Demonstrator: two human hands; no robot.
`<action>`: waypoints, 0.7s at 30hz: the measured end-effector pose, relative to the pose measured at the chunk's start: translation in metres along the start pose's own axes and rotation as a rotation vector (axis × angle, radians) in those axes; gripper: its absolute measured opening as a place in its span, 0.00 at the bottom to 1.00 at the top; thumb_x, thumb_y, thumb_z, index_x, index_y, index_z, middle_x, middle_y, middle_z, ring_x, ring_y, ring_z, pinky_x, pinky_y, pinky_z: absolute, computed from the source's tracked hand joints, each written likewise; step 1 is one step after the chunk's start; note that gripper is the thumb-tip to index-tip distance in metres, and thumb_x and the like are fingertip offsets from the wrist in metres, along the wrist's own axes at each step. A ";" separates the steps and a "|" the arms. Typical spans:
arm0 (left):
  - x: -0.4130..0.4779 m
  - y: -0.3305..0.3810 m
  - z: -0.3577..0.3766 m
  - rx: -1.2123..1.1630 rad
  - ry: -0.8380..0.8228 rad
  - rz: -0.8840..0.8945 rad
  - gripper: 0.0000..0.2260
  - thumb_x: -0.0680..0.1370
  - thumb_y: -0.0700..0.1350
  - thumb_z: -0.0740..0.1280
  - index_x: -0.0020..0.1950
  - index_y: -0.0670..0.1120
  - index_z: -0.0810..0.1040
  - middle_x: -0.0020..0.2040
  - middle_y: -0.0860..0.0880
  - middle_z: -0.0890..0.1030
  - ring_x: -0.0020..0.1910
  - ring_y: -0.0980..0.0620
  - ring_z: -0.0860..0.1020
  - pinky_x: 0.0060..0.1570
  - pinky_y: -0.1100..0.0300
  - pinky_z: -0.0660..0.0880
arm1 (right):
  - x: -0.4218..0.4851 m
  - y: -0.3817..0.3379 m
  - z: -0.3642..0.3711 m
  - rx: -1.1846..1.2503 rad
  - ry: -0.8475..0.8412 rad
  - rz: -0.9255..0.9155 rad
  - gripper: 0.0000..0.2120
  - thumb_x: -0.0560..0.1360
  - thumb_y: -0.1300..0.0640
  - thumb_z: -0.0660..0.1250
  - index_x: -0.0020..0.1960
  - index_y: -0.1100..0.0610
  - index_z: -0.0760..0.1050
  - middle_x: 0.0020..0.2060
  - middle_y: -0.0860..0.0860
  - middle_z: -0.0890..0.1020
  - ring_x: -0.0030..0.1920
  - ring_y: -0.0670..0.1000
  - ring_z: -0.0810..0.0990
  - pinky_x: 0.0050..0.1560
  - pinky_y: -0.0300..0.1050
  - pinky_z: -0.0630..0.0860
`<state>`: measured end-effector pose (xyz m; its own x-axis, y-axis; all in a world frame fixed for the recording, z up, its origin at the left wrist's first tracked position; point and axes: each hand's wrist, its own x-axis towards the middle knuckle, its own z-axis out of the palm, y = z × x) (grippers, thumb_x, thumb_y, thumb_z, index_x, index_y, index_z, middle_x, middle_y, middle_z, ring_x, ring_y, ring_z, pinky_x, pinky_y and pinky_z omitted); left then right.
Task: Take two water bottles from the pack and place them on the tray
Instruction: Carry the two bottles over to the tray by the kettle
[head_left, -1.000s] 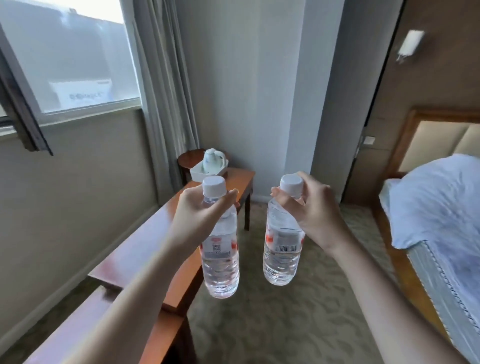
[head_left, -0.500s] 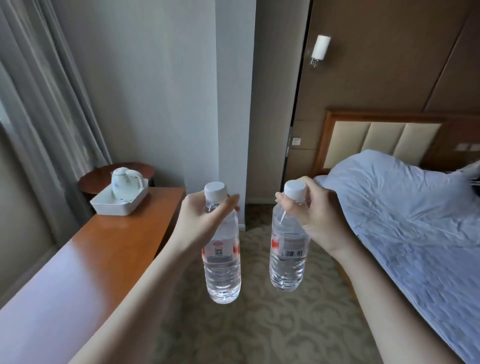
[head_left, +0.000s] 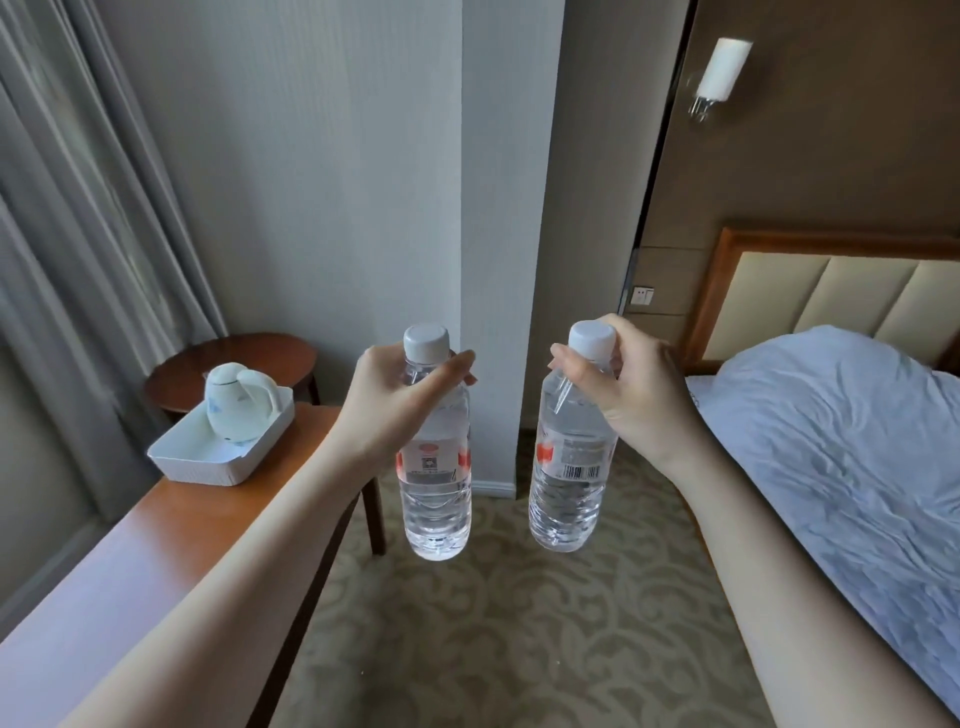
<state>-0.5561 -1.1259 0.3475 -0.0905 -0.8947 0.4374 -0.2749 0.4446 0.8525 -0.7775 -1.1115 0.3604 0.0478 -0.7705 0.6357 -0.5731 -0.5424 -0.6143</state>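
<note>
Two clear water bottles with white caps hang upright in the air over the carpet. My left hand grips the left bottle around its neck. My right hand grips the right bottle just under its cap. The white tray sits at the far end of the wooden desk, to the left of both bottles, with a white kettle standing in it. The pack is out of view.
A round wooden side table stands behind the tray beside grey curtains. A bed with white bedding fills the right side. Patterned carpet lies between desk and bed. A wall column stands straight ahead.
The view has swung right, from the window side toward the bed, and the tray now appears nearer. Both hands keep their hold on the bottles, side by side at the same height.
</note>
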 end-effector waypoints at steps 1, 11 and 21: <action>0.015 -0.011 0.002 0.000 0.020 -0.012 0.15 0.73 0.54 0.68 0.40 0.43 0.84 0.41 0.45 0.86 0.42 0.45 0.85 0.45 0.49 0.81 | 0.016 0.013 0.009 0.007 -0.018 -0.017 0.16 0.72 0.46 0.67 0.41 0.60 0.72 0.37 0.60 0.83 0.38 0.59 0.81 0.38 0.55 0.78; 0.168 -0.105 -0.008 0.109 0.210 -0.028 0.12 0.76 0.50 0.69 0.43 0.41 0.84 0.40 0.48 0.86 0.40 0.53 0.84 0.41 0.59 0.79 | 0.196 0.111 0.120 0.150 -0.263 -0.169 0.15 0.73 0.49 0.69 0.39 0.60 0.69 0.29 0.46 0.73 0.29 0.44 0.68 0.30 0.36 0.65; 0.255 -0.242 -0.075 0.267 0.404 -0.150 0.11 0.76 0.48 0.70 0.42 0.39 0.81 0.41 0.40 0.84 0.42 0.46 0.82 0.43 0.53 0.80 | 0.314 0.191 0.300 0.322 -0.555 -0.163 0.13 0.73 0.45 0.68 0.43 0.54 0.70 0.35 0.50 0.78 0.34 0.47 0.74 0.35 0.43 0.72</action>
<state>-0.4413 -1.4584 0.2741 0.3323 -0.8361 0.4365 -0.4963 0.2385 0.8347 -0.6268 -1.5569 0.3025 0.5772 -0.6814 0.4501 -0.2538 -0.6735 -0.6942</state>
